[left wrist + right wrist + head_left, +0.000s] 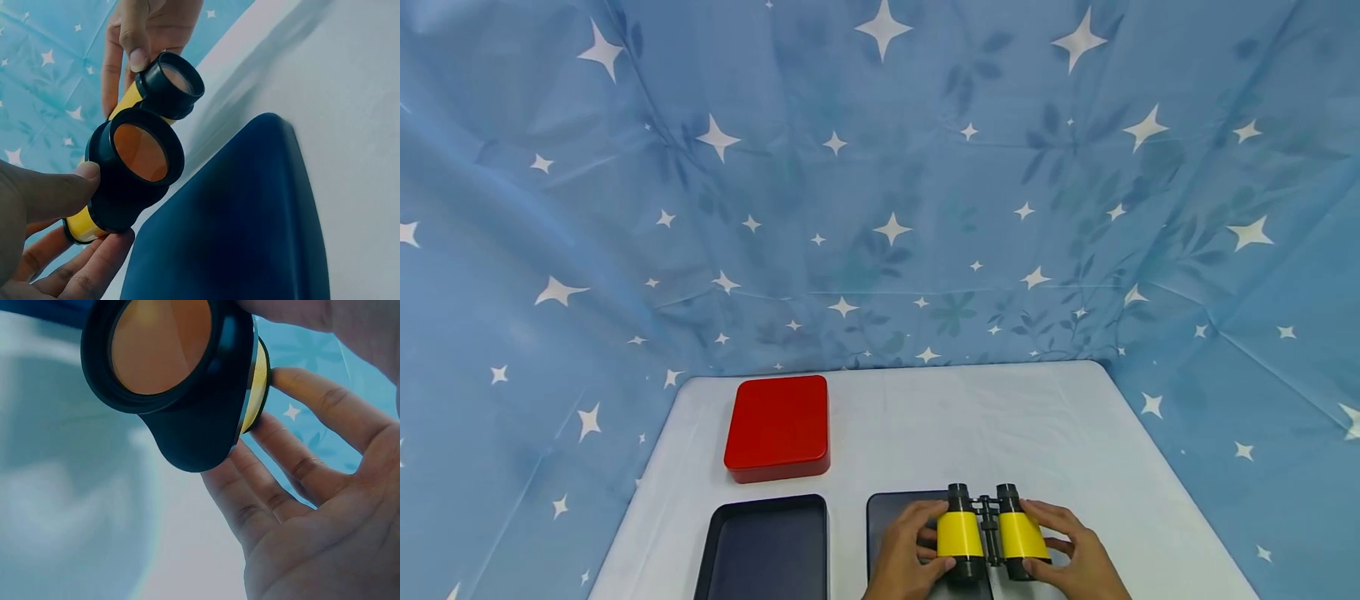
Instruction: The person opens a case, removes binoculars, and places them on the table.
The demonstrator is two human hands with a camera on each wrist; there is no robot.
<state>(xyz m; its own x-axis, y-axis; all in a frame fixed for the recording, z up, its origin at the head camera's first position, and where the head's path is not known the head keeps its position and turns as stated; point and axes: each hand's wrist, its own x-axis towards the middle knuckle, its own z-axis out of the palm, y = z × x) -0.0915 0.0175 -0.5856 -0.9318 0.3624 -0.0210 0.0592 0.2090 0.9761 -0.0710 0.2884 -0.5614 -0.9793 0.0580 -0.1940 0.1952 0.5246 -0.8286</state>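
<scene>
A pair of yellow and black binoculars (958,535) is held between both hands, its two barrels side by side. My left hand (910,552) grips the left barrel, thumb near the large lens end and fingers along the far side. My right hand (1075,552) holds the right barrel the same way from the other side. In the left wrist view the orange-tinted lenses (140,153) face the camera, and the binoculars are raised over the table. Beneath them lies a dark flat-topped box or lid (887,521), partly covered by the left hand.
To the left sits a dark shallow tray (823,542) with a raised rim. Behind it, near the table's far left corner, stands a red box (778,423). A blue curtain with white stars (880,208) rises behind and beside the white table (970,425).
</scene>
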